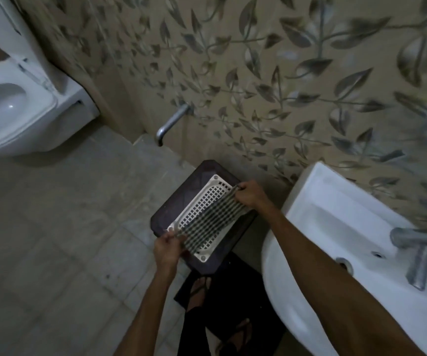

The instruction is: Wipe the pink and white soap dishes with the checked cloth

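Note:
A white perforated soap dish (199, 204) lies on a dark stool (179, 199) near the wall. A checked cloth (216, 215) is stretched across the dish's right half. My left hand (167, 249) pinches the cloth's near end at the dish's lower left corner. My right hand (249, 194) grips the cloth's far end at the dish's upper right. No pink dish shows in view.
A white washbasin (335, 227) with a metal tap (417, 255) stands at the right. A toilet (14, 104) is at the upper left. A metal spout (171, 124) juts from the leaf-patterned wall. My sandalled feet (202, 289) stand below the stool on the tiled floor.

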